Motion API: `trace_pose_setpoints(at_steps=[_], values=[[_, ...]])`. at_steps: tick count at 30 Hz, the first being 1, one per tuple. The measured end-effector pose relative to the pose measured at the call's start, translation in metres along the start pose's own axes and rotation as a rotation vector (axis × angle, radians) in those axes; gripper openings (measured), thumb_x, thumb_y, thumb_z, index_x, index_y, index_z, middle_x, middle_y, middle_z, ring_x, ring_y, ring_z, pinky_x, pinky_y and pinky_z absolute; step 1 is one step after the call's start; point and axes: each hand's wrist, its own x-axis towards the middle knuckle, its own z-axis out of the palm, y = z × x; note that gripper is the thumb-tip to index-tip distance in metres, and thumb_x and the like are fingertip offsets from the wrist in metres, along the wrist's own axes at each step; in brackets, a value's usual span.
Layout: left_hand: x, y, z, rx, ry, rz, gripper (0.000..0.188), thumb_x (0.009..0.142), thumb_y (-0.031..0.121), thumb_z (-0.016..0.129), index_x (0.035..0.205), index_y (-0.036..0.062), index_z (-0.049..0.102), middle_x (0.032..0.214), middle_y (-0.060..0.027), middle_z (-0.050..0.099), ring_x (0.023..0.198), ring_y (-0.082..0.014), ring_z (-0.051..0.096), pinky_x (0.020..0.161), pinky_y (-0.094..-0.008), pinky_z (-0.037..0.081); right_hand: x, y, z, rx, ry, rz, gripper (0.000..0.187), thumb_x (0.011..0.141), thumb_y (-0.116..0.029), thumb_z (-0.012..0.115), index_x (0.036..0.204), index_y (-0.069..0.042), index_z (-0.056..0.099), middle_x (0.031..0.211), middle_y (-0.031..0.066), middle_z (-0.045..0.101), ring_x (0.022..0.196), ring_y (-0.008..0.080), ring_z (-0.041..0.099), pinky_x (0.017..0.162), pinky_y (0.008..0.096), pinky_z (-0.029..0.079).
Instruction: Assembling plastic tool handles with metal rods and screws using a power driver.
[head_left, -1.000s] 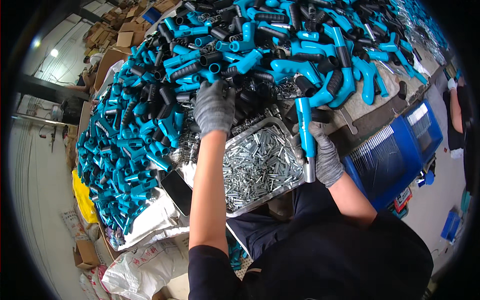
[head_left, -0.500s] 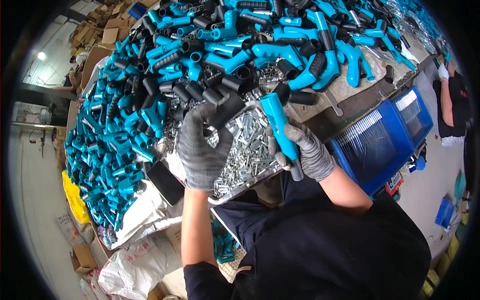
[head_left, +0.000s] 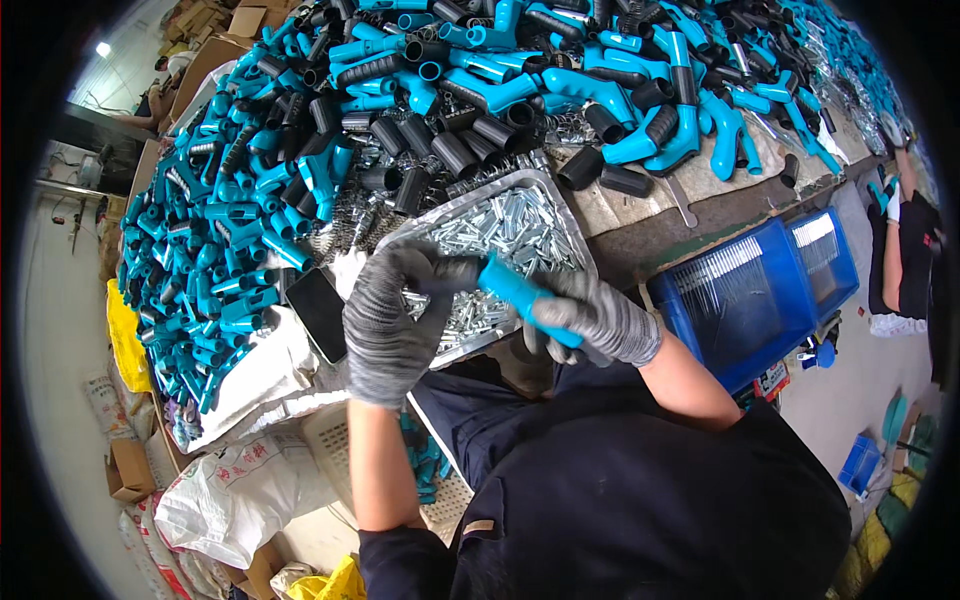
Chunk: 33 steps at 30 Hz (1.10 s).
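My left hand [head_left: 388, 328], in a grey knit glove, pinches a short black plastic sleeve [head_left: 458, 273]. My right hand [head_left: 605, 318], gloved the same way, is wrapped around a teal plastic handle [head_left: 522, 297] that slants up toward the left. The sleeve lies against the handle's upper end; whether it is pushed over it I cannot tell. Some blur covers both parts. Directly beneath them is a metal tray [head_left: 573, 215] filled with small silvery metal pins [head_left: 520, 225].
Teal handles [head_left: 225, 215] and black sleeves [head_left: 455, 155] are heaped across the bench. A dark phone [head_left: 318, 312] lies left of the tray. Blue bins [head_left: 740, 300] with thin metal rods stand at right. Another person's gloved hand [head_left: 893, 207] shows at far right.
The black sleeve and the teal handle have come together end to end. My right hand has tilted the handle from near upright toward the left, and my left hand has lowered.
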Motion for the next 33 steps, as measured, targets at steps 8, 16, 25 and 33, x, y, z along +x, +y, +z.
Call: trace_pose_setpoints(at_steps=[8, 16, 25, 33], values=[[-0.015, -0.003, -0.052, -0.603, -0.537, -0.415, 0.04, 0.068, 0.007, 0.083, 0.098, 0.006, 0.057, 0.098, -0.0034, 0.063, 0.095, -0.0133, 0.059, 0.084, -0.0299, 0.048, 0.0, -0.007, 0.004, -0.208, -0.306, 0.231, 0.049, 0.089, -0.032, 0.056, 0.131, -0.007, 0.05, 0.069, 0.003, 0.06, 0.051, 0.0065, 0.051, 0.05, 0.0214, 0.043], [0.007, 0.022, 0.007, 0.348, -0.282, -0.475, 0.044, 0.096, 0.04, 0.042, 0.088, 0.0014, 0.062, 0.078, -0.0237, 0.063, 0.08, -0.0406, 0.062, 0.075, -0.0481, 0.048, 0.022, 0.013, 0.026, -0.19, -0.142, 0.163, 0.042, 0.092, -0.043, 0.055, 0.107, -0.004, 0.06, 0.064, 0.0039, 0.056, 0.052, 0.0109, 0.054, 0.047, 0.029, 0.044], [0.039, -0.039, 0.028, -0.033, -0.197, -0.373, 0.046, 0.097, 0.043, 0.045, 0.099, 0.0015, 0.065, 0.074, -0.0136, 0.061, 0.071, -0.0248, 0.058, 0.069, -0.0376, 0.046, 0.052, 0.016, 0.009, -0.378, 0.274, -0.225, 0.06, 0.089, -0.054, 0.055, 0.115, 0.0, 0.056, 0.085, 0.0081, 0.063, 0.079, 0.0158, 0.06, 0.073, 0.0313, 0.048], [0.083, -0.13, -0.005, 0.767, -0.559, -0.49, 0.042, 0.079, 0.042, 0.065, 0.106, 0.0097, 0.068, 0.097, -0.0165, 0.068, 0.091, -0.0302, 0.065, 0.081, -0.04, 0.049, 0.052, 0.017, -0.004, -0.161, 0.296, -0.089, 0.054, 0.087, -0.057, 0.057, 0.108, -0.007, 0.06, 0.064, -0.0023, 0.053, 0.054, 0.0046, 0.049, 0.049, 0.0215, 0.04]])
